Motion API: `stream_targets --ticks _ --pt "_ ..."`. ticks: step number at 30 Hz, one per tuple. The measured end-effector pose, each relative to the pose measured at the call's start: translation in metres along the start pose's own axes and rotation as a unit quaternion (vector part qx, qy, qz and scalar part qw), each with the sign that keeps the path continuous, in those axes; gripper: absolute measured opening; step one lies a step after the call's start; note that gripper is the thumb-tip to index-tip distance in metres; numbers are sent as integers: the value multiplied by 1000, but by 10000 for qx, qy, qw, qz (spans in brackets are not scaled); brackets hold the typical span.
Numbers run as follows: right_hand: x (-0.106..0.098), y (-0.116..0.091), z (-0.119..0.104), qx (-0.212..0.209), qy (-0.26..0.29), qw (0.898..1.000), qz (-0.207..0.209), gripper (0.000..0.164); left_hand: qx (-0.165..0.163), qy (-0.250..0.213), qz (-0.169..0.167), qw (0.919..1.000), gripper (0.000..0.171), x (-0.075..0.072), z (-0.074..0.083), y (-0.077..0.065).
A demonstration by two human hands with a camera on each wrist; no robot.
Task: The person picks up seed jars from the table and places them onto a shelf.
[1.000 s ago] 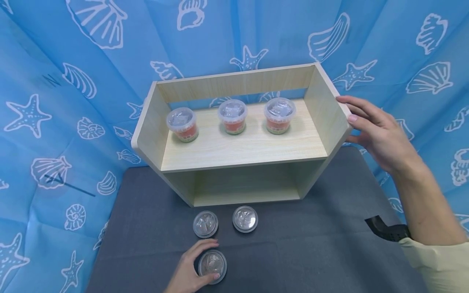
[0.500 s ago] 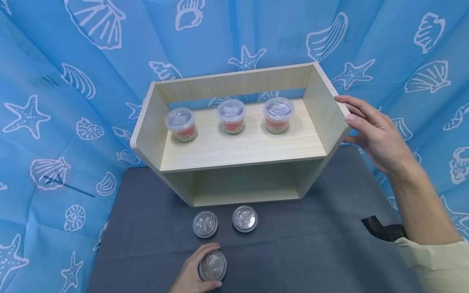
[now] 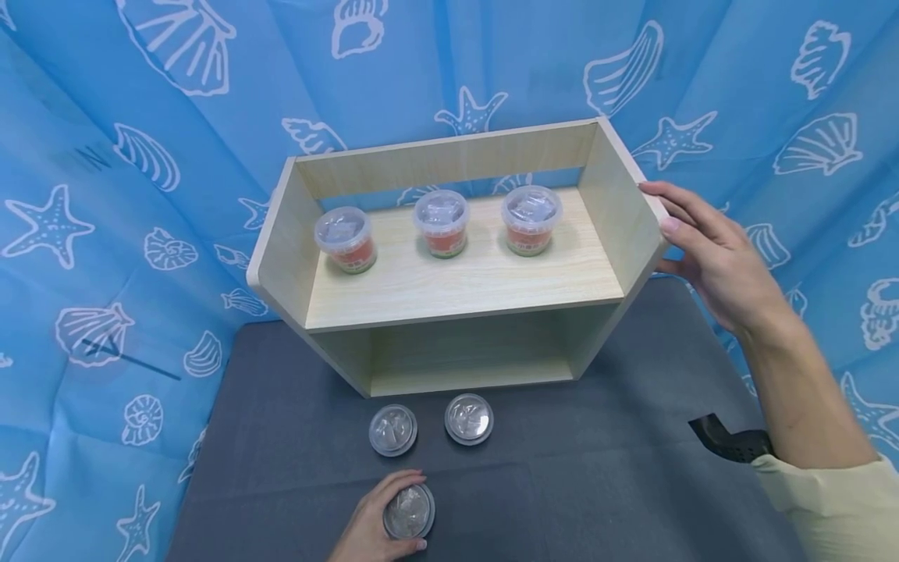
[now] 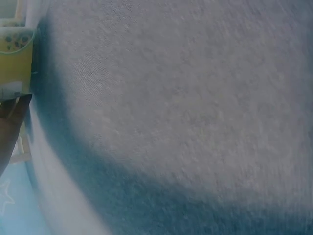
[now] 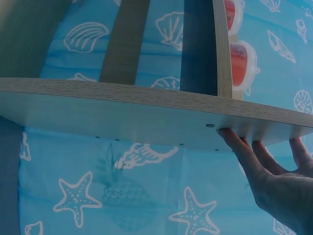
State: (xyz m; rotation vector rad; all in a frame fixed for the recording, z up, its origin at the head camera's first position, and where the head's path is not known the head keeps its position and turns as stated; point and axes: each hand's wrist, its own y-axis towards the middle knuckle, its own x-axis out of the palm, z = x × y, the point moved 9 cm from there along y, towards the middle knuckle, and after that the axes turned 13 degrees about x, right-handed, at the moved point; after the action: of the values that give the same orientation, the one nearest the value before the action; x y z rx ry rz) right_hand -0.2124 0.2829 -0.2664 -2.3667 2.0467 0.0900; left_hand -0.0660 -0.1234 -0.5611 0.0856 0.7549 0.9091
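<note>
My left hand (image 3: 374, 521) curls around a lidded plastic tub (image 3: 410, 511) at the near edge of the dark table, thumb and forefinger on opposite sides of its rim. At the left edge of the left wrist view, the fingers (image 4: 14, 115) touch the tub's yellowish side (image 4: 14, 63). With straight fingertips, my right hand (image 3: 726, 265) rests on the right side panel of a pale wooden two-tier shelf (image 3: 463, 293). The right wrist view has these fingertips (image 5: 234, 139) against the panel's outer face (image 5: 146, 122).
On the upper tier stand a left tub (image 3: 346, 240), a middle tub (image 3: 442, 224) and a right tub (image 3: 531, 220), all with clear lids. Two more tubs, one left (image 3: 392, 430) and one right (image 3: 469, 419), sit before the shelf. A blue shell-print curtain (image 3: 126, 234) hangs behind.
My left thumb has moved from over the tub's lid to its near rim, and the fingers have closed in around it. The right hand keeps its place on the shelf.
</note>
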Motion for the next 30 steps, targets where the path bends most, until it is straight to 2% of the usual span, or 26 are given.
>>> stream_targets --ticks 3,10,14,22,30 --pt "0 0 0 -19 32 10000 -18 48 173 88 165 9997 78 -2 5 3" --pt "0 1 0 -29 0 10000 36 48 -122 8 474 9988 78 -9 13 20" --pt "0 0 0 -29 -18 10000 82 47 -92 161 606 9980 79 -16 21 32" --pt "-1 1 0 -32 29 9999 156 47 158 425 456 9979 81 -24 27 52" --pt "-1 1 1 -83 142 9998 104 47 149 651 380 9970 81 -38 33 72"
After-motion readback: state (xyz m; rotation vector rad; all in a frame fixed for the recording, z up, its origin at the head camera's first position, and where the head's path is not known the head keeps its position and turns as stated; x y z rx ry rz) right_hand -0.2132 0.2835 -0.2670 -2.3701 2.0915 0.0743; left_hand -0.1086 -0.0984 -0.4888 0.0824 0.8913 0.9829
